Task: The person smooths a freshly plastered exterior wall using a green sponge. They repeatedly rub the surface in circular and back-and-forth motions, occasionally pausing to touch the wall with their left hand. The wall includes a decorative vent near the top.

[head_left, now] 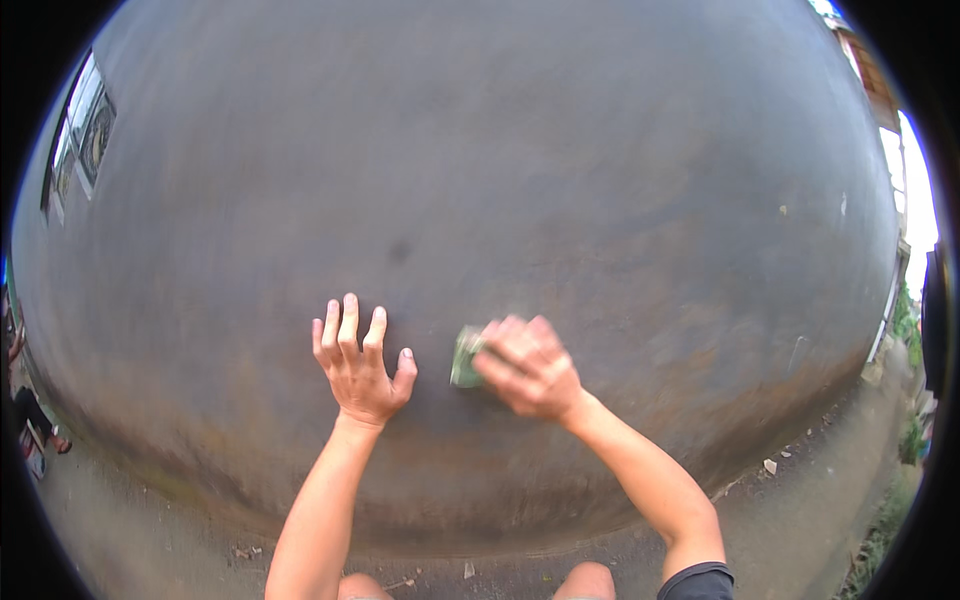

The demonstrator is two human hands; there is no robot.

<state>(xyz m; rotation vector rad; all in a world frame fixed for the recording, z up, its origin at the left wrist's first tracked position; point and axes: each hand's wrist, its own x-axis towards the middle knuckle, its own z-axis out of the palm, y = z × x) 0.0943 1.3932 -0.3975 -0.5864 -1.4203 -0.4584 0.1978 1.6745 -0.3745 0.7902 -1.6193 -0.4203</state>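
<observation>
A broad grey-brown wall (600, 180) fills most of the view in front of me. My left hand (365, 365) rests against its lower part, fingers spread and holding nothing. To the right of it, my right hand (528, 368) is closed on a small green pad (466, 358) at the wall's surface. The pad sticks out past the fingertips on the left, and the rest is hidden under the hand. Motion blurs this hand and the pad, so the pad's exact kind cannot be made out.
A window (85, 130) is set in the wall at the upper left. Bare ground (790, 525) runs along the wall's foot, with small pale debris (769, 466) on the right. At the far left edge, part of a seated person (35, 415) shows. Green plants (885, 535) grow at the right.
</observation>
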